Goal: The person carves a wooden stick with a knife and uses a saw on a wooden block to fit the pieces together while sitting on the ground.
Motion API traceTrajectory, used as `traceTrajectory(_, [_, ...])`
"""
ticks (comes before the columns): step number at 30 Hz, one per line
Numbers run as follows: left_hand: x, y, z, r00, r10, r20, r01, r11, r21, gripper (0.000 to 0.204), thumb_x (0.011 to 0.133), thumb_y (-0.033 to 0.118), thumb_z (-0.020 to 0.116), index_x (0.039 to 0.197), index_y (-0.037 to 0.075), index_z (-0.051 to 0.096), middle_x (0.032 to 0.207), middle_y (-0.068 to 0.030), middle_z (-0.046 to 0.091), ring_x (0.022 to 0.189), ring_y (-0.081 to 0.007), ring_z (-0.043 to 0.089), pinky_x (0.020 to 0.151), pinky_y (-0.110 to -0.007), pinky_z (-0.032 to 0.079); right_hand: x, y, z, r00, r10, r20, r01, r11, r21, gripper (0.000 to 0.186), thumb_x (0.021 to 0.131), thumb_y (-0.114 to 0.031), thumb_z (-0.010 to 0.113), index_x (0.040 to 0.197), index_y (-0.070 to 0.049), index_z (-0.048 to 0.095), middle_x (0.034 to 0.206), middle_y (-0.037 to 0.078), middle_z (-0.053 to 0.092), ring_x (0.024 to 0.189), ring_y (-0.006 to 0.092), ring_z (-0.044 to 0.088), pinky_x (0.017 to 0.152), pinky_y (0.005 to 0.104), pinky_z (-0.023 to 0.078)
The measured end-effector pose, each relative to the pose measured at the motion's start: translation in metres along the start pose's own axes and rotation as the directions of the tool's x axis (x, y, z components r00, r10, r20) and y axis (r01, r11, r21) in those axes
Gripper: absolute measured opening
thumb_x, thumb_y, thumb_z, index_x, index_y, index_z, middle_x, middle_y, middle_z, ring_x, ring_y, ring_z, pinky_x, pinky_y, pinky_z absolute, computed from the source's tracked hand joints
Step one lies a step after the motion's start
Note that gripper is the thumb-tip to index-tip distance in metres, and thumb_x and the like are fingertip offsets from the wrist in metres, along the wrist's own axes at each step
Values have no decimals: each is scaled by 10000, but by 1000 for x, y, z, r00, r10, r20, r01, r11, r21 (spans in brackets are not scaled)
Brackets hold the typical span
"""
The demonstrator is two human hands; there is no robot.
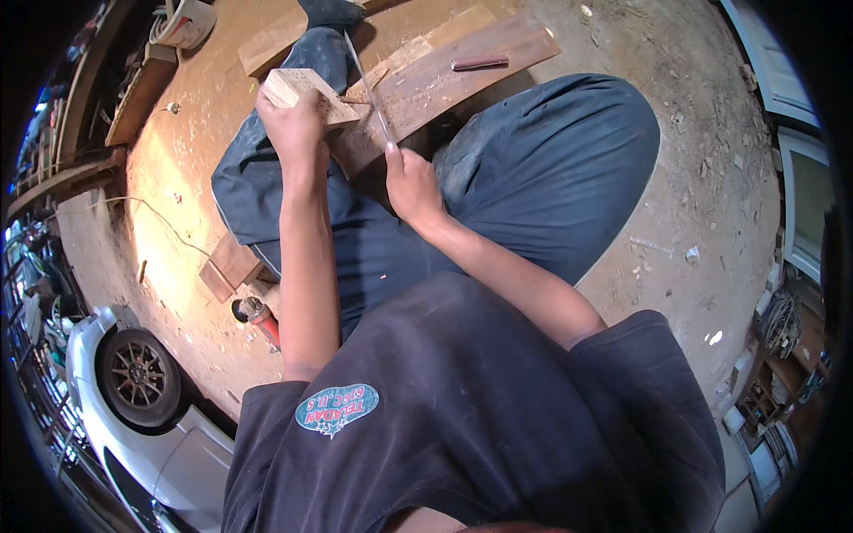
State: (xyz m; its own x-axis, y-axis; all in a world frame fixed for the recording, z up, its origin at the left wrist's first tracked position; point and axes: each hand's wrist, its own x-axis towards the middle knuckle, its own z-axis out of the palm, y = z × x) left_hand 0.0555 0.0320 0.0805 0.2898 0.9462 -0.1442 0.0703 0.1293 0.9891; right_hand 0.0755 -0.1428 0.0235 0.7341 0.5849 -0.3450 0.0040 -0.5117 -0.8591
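Note:
My left hand (298, 115) is closed around a pale wooden block (336, 108) with rows of small dark dots on one face. A thin wooden stick (356, 100) shows at the block's right side. In my right hand (412, 182) is the lower end of a long thin metal blade (368, 87), its far end pointing up and away; whether it is a knife or another tool I cannot tell. Beneath the blade lies a brown plank (444, 82) strewn with wood shavings. A dark red, flat oblong piece (480, 63) rests on the plank.
My bent legs (569, 160) frame the plank on the dusty floor. A red power tool (259, 322) and a brown wood piece (229, 264) lie at the left, near a cable (169, 222). A white bucket (185, 24) stands far left; a silver car (169, 453) is near left.

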Motion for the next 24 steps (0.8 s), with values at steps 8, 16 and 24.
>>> traceTrajectory(8, [1,-4,-2,1000,10,-28,-10,1000,23,595,797,-62,648,1331,-31,388,1157,-137,579,1026,-221,637,870,-339,544,-3,-10,-6,1000,-21,-9,21,1000,-18,541,1049,-388,387,854,54,630,900,329,638,907,531,594,806,586,448])
traceTrajectory(16, [5,-9,-2,999,27,-17,-27,999,19,617,787,-62,652,1340,-41,380,1177,-150,578,1051,-229,631,900,-340,533,1,3,0,999,-24,-43,21,997,-69,517,1045,-378,414,857,50,634,850,314,639,864,523,601,762,576,458])
traceTrajectory(24, [6,-12,-3,996,77,-36,-74,995,64,595,780,-36,658,1315,-57,398,1171,-155,581,1058,-234,623,927,-346,515,-2,-12,-5,997,-63,-40,63,998,-3,480,1030,-355,452,827,42,632,815,341,632,859,537,608,783,573,475])
